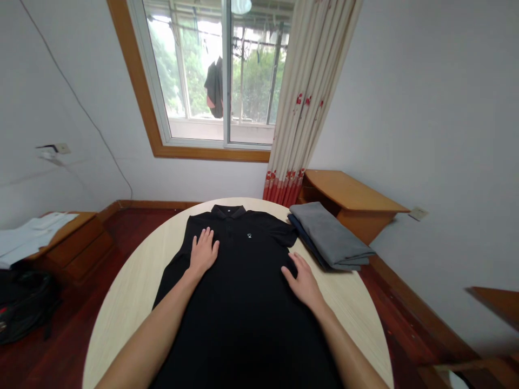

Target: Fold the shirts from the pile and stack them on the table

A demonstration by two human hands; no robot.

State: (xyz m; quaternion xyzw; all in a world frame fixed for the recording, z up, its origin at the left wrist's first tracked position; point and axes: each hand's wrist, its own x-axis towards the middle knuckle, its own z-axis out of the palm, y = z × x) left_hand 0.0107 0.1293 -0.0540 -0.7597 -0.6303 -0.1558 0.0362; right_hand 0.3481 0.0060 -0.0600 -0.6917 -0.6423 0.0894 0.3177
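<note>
A black polo shirt (pixel 247 286) lies front side up on a pale round table (pixel 125 302), its collar toward the window. Its left side looks folded inward or tucked, while the right sleeve spreads out toward the table's right side. My left hand (pixel 205 250) rests flat on the shirt's upper left chest, fingers stretched out. At the shirt's right edge, below the sleeve, my right hand (pixel 302 278) has its thumb and fingers apart. Nothing shows in either hand. The shirt's lower end runs out of view.
Folded grey and dark garments (pixel 330 237) lie stacked at the table's right edge. Behind them stands a wooden desk (pixel 357 189). A long curtain (pixel 304 102) hangs beside the window. At left are a wooden cabinet (pixel 77 246) with papers and a black bag (pixel 26 302).
</note>
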